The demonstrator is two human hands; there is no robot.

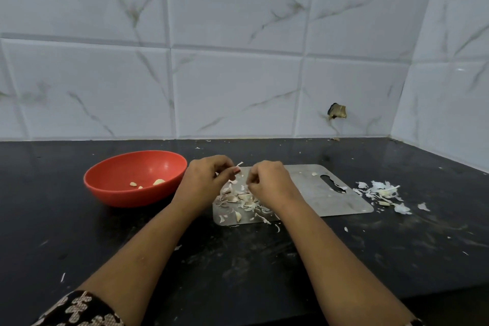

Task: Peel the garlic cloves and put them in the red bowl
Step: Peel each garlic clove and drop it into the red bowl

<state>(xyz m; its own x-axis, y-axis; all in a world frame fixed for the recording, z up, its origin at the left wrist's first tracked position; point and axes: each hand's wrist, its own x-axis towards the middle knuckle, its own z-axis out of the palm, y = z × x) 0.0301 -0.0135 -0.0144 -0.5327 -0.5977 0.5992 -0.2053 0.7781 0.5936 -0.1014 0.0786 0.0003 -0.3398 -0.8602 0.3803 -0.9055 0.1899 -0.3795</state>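
Note:
A red bowl [119, 180] sits on the black counter at the left, holding three peeled garlic cloves [158, 182]. To its right lies a steel cutting board [317, 193] covered with several unpeeled cloves and loose skins [240, 200]. My left hand [209, 180] hovers over the board's left end, fingers curled, pinching a garlic clove with a strip of skin sticking up [238, 165]. My right hand [270, 180] is close beside it with curled fingers; what it pinches is hidden behind the knuckles.
A heap of papery garlic skins [383, 193] lies on the black counter [238, 259] right of the board. Stray skin flakes dot the counter. Tiled walls close the back and right side, with a broken hole [336, 111] low in the back wall.

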